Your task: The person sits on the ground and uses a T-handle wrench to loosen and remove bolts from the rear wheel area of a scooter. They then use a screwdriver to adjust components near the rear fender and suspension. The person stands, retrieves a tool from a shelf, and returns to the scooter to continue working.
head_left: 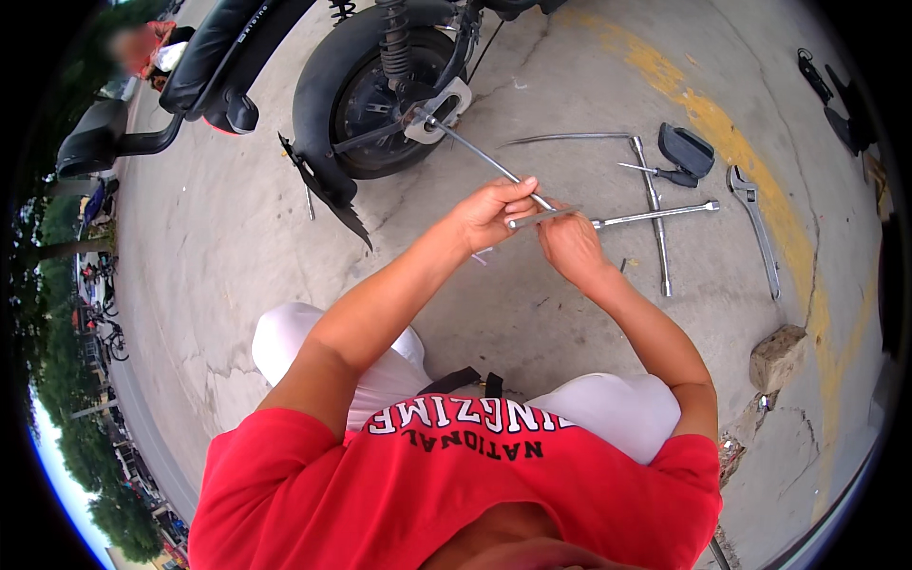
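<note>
A long metal socket wrench [483,156] reaches from the wheel's axle nut area [427,121] back to my hands. My left hand [496,214] is closed around its near end, where a crossbar sticks out below the fingers. Beside it, my right hand [573,247] is closed on the same crossbar; its fingertips are partly hidden. The black rear wheel [380,104] belongs to a scooter, with a coil spring [393,43] above the axle and a silver bracket [456,100] around it. Another chrome socket bar [670,213] shows just past my right hand; whether it touches the hand, I cannot tell.
On the concrete to the right lie an L-shaped wrench [662,256], a screwdriver [673,178], a dark plastic cover [686,150] and an adjustable wrench [757,228]. A stone block [776,357] sits nearer. A black mudguard [328,195] hangs behind the wheel.
</note>
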`<action>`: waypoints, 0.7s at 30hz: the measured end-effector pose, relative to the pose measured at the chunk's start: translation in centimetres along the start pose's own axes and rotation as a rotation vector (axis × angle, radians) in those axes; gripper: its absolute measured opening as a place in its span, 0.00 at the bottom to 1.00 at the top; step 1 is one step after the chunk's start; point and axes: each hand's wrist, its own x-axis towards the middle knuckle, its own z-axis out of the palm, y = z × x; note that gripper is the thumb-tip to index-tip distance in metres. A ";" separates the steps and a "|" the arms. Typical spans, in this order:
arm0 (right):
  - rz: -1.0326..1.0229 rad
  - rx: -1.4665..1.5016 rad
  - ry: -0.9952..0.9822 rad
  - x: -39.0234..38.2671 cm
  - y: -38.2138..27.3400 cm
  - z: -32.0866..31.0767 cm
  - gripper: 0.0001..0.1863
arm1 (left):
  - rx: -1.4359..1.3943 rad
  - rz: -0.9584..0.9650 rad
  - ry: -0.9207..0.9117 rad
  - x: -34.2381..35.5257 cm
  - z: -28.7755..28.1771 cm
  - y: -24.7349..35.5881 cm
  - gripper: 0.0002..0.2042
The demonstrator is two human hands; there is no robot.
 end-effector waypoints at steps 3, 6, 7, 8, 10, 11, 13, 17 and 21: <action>0.181 0.553 -0.173 -0.3 2.3 -0.7 0.21 | -0.036 0.007 -0.033 0.2 -0.3 -0.2 0.14; 0.237 1.030 -0.086 -0.8 2.2 -1.5 0.23 | -0.073 0.027 -0.041 0.5 -0.5 -0.9 0.14; 0.249 1.191 -0.059 -0.9 1.7 -2.2 0.24 | -0.089 0.039 -0.036 0.4 -0.5 -1.0 0.14; 0.262 1.351 -0.030 -0.9 1.3 -3.0 0.25 | -0.089 0.034 0.008 0.4 -0.6 -0.8 0.14; 0.305 1.669 0.036 -1.5 0.2 -4.4 0.26 | -0.095 0.010 0.087 0.4 -0.5 -0.7 0.13; 0.026 1.070 0.191 -1.8 -0.7 -5.1 0.25 | -0.071 0.021 0.150 0.4 -0.5 -1.1 0.13; -0.455 -0.184 0.417 -2.0 -3.1 -6.3 0.24 | -0.007 0.054 0.269 0.4 -0.4 -1.1 0.12; -0.527 0.198 0.233 -4.0 -5.3 -2.8 0.23 | -0.001 0.040 0.149 0.1 -0.2 0.2 0.12; -0.363 0.306 0.165 -4.6 -2.2 -1.6 0.21 | -0.029 0.062 0.102 -0.4 -0.7 0.4 0.12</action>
